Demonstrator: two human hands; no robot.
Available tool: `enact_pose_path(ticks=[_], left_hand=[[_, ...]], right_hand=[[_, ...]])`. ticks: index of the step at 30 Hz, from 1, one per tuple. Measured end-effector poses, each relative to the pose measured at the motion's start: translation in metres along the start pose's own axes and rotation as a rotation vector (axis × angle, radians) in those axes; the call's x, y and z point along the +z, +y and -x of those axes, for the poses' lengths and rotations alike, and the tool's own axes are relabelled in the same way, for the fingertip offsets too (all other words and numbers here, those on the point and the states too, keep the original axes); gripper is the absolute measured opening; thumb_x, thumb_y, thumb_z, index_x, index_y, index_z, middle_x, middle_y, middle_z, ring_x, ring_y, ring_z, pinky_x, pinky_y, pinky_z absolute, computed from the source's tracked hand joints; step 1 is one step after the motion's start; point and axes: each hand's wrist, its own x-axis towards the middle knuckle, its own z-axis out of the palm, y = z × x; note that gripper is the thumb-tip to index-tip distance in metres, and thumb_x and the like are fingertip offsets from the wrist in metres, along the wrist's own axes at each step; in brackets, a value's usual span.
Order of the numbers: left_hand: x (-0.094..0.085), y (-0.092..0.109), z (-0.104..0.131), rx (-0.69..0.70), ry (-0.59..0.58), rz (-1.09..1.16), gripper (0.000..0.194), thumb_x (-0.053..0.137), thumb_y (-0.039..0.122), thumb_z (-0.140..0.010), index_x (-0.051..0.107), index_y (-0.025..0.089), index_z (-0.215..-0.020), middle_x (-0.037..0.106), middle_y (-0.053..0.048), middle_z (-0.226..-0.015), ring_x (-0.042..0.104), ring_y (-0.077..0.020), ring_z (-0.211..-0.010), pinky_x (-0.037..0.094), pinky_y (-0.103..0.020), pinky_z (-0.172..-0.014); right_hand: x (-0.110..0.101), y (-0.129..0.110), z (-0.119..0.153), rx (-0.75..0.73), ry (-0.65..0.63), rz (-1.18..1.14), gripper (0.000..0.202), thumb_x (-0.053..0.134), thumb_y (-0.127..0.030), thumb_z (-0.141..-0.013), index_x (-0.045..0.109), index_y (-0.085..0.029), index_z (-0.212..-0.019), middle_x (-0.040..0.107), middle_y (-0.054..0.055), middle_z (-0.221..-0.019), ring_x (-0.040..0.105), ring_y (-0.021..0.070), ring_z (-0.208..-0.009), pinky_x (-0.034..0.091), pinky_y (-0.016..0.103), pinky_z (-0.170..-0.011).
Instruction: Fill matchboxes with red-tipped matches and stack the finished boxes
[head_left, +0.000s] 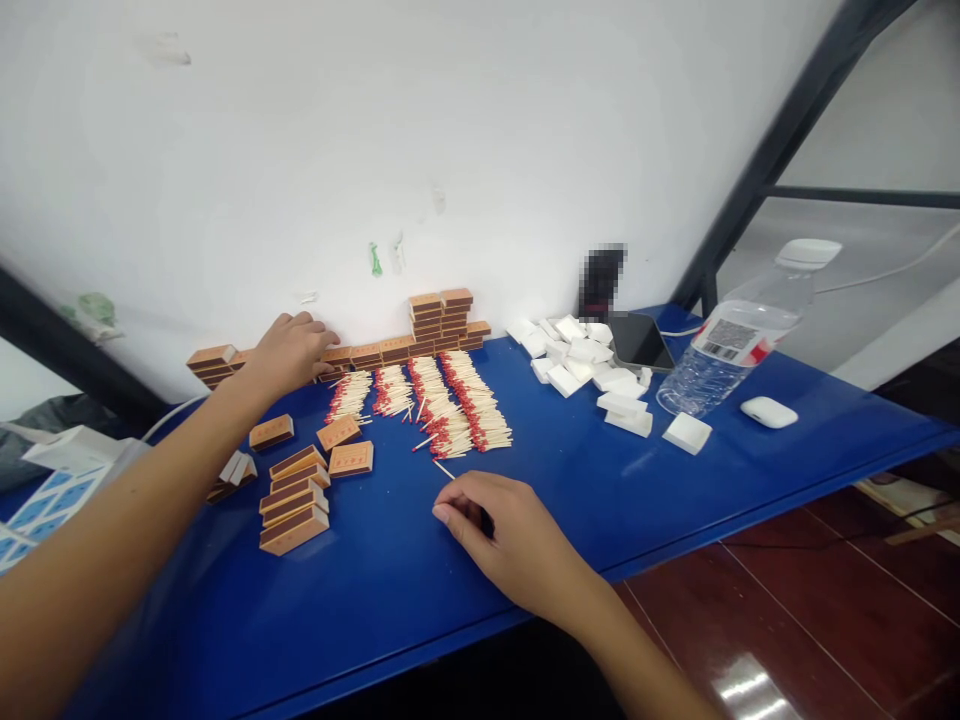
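Note:
My left hand (292,350) reaches to the row of matchboxes (365,354) along the wall. Its fingers and thumb close around a matchbox (337,356) in that row. My right hand (514,535) rests near the front of the table, thumb and curled fingers drawn together; whatever may be between them is hidden. A single match (444,468) shows just beyond its knuckles, partly covered by the hand. Red-tipped matches lie in several bundles, including a long bundle (480,405), between my hands and the row. Closer in is a leaning line of matchboxes (294,530).
Taller matchbox stacks (440,320) stand against the wall. Toward the right are a pile of white pieces (574,352), a phone (641,340), a tilted clear bottle (739,330) and a white case (769,412). A blue-and-white package (56,505) lies left on the blue table (420,600).

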Motion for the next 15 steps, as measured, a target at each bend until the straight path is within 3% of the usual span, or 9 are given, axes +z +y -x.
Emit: enact_pose_path(ticks=[8,15], left_hand=[[0.0008,0.0085,-0.0036,0.096,0.015,0.069,0.04,0.069,0.025,-0.091,0.077,0.023,-0.131,0.075,-0.014,-0.12,0.063,-0.0359,-0.122,0.047,-0.046,-0.098],[0.0062,-0.0015,-0.0021,0.074,0.034,0.135,0.031,0.07,0.032,-0.095,0.084,0.028,-0.123,0.073,-0.014,-0.114,0.061,-0.0371,-0.12,0.047,-0.047,-0.095]], right_hand=[[0.0,0.0008,-0.0004,0.004,-0.001,-0.004,0.01,0.066,-0.025,-0.104,0.074,-0.024,-0.099,0.073,-0.001,-0.088,0.064,0.0148,-0.079,0.046,0.029,-0.074],[-0.0006,-0.0006,-0.0002,0.002,-0.002,-0.007,0.01,0.065,-0.025,-0.104,0.074,-0.024,-0.099,0.074,0.0,-0.089,0.065,0.0152,-0.079,0.046,0.029,-0.074]])
